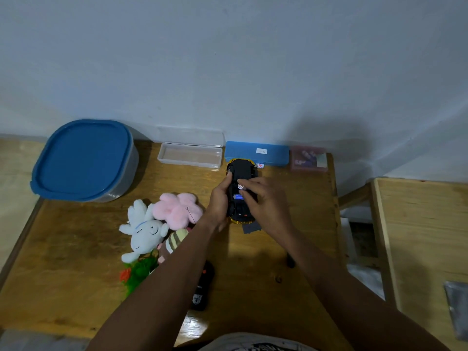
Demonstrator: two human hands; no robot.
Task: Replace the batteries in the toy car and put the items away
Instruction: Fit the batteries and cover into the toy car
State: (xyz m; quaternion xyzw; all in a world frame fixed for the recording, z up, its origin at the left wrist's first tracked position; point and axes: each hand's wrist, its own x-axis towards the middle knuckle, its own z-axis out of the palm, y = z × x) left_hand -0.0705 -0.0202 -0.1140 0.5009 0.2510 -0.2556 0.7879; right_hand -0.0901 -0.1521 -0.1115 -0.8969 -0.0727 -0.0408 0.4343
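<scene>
The toy car [241, 171] lies upside down on the wooden table [76, 236], black underside up, yellow body showing at both ends. My left hand [220, 201] grips its left side. My right hand [263, 198] pinches a battery [241, 186] over the open battery bay, where a blue battery [238, 197] sits. A dark grey battery cover [250, 228] lies on the table just below the car. Another battery [260, 165] rests by the car's far right corner.
At the back stand a blue-lidded tub [83, 159], an open clear case [190, 153], a blue case [255, 152] and a pink box [307, 158]. Plush toys [157, 224] lie left of my arms. A black remote [202, 287] is under my left forearm.
</scene>
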